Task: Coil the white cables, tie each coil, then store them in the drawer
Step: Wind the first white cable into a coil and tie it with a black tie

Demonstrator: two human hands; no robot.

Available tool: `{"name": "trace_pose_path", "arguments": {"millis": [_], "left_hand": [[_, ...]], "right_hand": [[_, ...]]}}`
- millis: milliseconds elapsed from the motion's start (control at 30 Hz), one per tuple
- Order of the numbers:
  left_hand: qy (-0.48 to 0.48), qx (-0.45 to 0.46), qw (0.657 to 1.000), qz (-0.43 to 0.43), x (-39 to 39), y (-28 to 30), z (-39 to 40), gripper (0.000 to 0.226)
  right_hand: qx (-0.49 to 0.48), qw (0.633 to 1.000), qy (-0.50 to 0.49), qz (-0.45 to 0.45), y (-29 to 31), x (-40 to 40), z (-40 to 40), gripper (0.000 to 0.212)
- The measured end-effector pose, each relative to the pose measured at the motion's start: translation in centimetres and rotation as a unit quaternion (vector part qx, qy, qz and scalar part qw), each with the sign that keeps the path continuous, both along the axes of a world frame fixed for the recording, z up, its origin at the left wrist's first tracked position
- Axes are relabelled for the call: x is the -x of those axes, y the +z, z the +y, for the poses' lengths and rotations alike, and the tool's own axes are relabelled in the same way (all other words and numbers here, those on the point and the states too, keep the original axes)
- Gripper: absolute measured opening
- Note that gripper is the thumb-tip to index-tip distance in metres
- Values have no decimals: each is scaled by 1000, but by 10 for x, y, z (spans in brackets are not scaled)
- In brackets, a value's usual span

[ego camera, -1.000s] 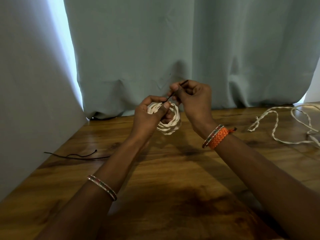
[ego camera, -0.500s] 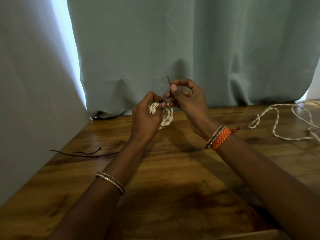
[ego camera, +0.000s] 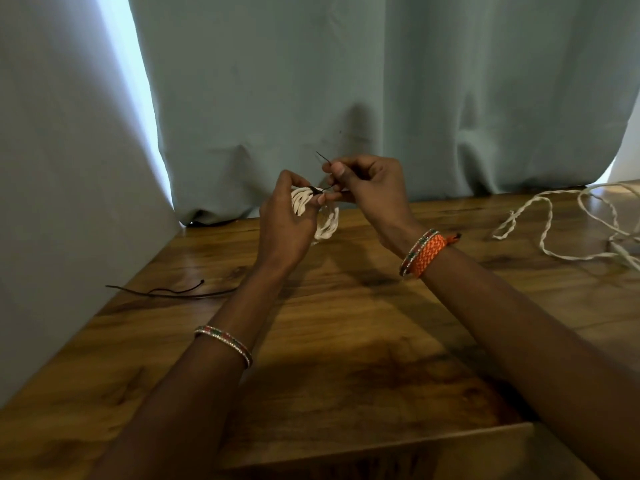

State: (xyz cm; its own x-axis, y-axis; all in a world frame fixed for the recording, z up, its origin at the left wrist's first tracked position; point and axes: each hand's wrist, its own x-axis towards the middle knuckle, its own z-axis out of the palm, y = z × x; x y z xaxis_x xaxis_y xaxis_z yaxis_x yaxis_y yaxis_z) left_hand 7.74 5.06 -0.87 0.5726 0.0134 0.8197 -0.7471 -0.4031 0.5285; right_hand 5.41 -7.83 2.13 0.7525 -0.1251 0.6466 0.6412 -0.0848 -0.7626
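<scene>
A small coil of white cable hangs above the wooden table near the curtain. My left hand grips the coil from the left and partly hides it. A thin dark tie wraps around the coil's top. My right hand pinches one end of this tie, and the tip sticks up above the thumb. A loose white cable lies uncoiled on the table at the far right.
Two spare dark ties lie on the table's left side by the grey wall. A grey-green curtain hangs along the back edge. The table's front edge shows at the bottom.
The right hand has drawn the tie's end to the right and its tip now tilts left. The left hand has turned the coil, so less of it shows.
</scene>
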Motion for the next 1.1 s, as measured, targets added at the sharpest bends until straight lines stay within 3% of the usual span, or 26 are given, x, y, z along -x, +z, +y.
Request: {"name": "trace_pose_path", "arguments": {"millis": [200, 433, 567, 1100], "left_hand": [[39, -71, 996, -43, -1, -1, 6, 22], [58, -120, 989, -60, -3, 0, 14, 17], [72, -159, 981, -80, -3, 0, 18, 17], [84, -182, 974, -109, -1, -2, 21, 17]], "right_hand": [[-28, 999, 10, 26, -3, -7, -2, 5], [69, 997, -14, 14, -3, -7, -11, 5], [180, 981, -64, -19, -7, -6, -11, 5], [200, 976, -79, -41, -11, 6, -8, 5]]}}
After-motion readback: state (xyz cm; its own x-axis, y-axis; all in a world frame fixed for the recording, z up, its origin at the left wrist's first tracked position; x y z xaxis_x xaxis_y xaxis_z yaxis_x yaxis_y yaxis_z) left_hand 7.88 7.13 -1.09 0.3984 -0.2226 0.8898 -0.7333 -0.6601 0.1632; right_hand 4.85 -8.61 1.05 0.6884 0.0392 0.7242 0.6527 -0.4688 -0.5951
